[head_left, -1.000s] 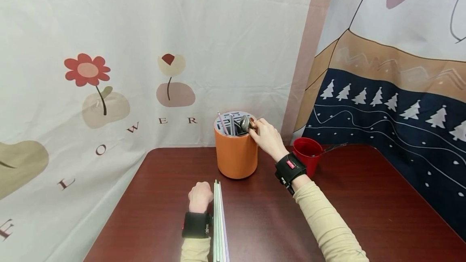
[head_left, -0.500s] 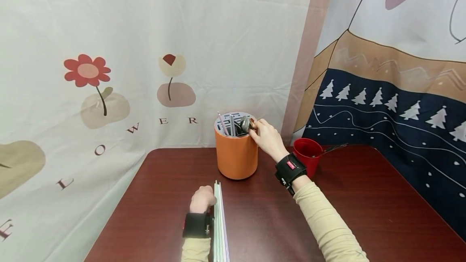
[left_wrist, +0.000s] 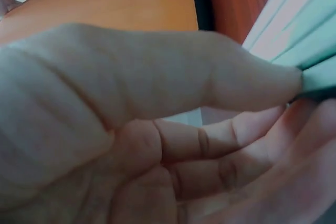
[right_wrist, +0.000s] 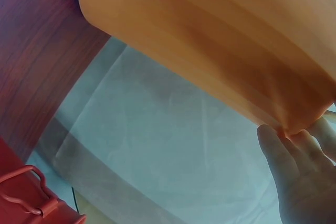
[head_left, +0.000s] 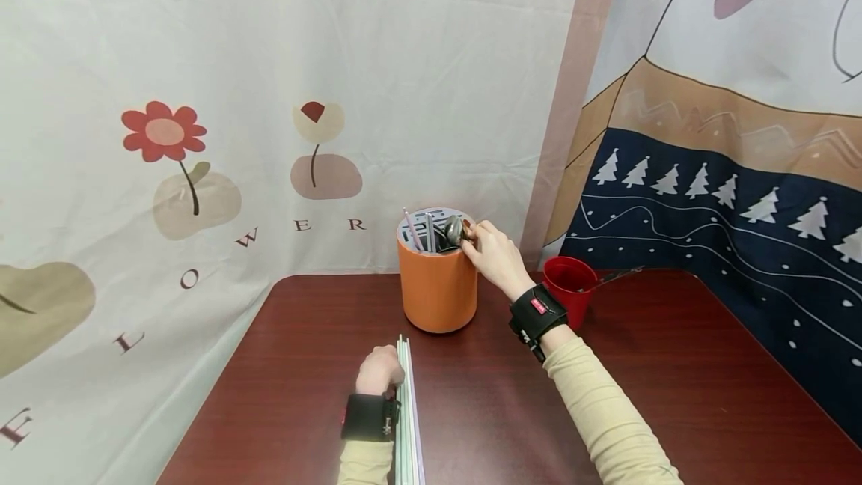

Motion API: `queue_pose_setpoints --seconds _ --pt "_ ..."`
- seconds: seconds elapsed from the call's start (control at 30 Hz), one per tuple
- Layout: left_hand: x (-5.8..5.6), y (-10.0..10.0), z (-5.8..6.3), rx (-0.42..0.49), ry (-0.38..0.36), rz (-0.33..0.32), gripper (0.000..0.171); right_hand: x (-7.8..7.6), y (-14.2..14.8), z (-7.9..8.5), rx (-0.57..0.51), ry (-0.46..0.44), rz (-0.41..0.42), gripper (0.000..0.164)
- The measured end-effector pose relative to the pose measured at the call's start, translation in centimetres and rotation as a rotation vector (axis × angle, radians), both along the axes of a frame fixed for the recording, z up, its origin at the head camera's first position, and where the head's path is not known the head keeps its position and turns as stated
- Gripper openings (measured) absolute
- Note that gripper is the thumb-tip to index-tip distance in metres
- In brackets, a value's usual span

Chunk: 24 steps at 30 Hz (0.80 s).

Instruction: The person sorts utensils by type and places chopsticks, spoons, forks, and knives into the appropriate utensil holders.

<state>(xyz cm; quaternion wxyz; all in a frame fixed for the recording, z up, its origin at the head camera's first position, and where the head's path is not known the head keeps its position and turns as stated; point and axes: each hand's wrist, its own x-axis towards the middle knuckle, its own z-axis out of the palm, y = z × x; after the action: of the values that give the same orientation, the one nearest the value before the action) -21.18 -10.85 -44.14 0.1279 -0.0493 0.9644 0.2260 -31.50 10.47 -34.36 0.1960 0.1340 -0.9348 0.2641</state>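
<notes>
At the bottom centre, the left hand narrowly pinches pale green panels, seen edge-on, perhaps to keep them upright. Just right of the frame's centre, the right hand touches the orange utensil holder's rim beside a metal spoon, possibly for steadiness; whether it grips a utensil, I cannot tell.
</notes>
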Motion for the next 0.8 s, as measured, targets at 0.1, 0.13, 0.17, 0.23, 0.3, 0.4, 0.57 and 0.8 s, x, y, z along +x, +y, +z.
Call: queue_pose_setpoints --seconds 0.1,0.13,0.17,0.23,0.3,0.4,0.57,0.8 --pt "0.01 0.18 -0.05 0.0 -0.004 0.021 0.016 0.02 0.02 0.02 0.001 -0.001 -0.002 0.021" --pt "0.01 0.21 -0.09 -0.004 0.001 0.027 0.015 0.03 0.03 0.03 0.0 0.0 -0.002 0.021" --pt "0.01 0.21 -0.11 -0.01 0.011 0.033 0.012 0.03 0.03 0.03 -0.001 0.0 -0.002 0.021" --pt "-0.05 0.1 -0.19 -0.033 0.038 0.047 0.006 0.05 0.01 0.01 -0.003 0.002 0.0 0.022" --pt "-0.05 -0.08 -0.22 -0.056 0.058 0.067 0.007 0.05 -0.02 -0.02 -0.004 0.002 0.002 0.022" --pt "-0.02 -0.37 -0.19 -0.073 0.065 0.1 0.017 0.11 0.01 -0.06 -0.003 0.002 0.005 0.023" --pt "0.05 -0.5 -0.08 -0.058 0.043 0.101 0.019 0.16 0.12 -0.06 -0.002 -0.01 0.0 0.022" --pt "0.05 -0.32 0.01 -0.07 0.035 0.082 0.015 0.09 0.23 -0.05 -0.004 -0.009 0.003 0.022"
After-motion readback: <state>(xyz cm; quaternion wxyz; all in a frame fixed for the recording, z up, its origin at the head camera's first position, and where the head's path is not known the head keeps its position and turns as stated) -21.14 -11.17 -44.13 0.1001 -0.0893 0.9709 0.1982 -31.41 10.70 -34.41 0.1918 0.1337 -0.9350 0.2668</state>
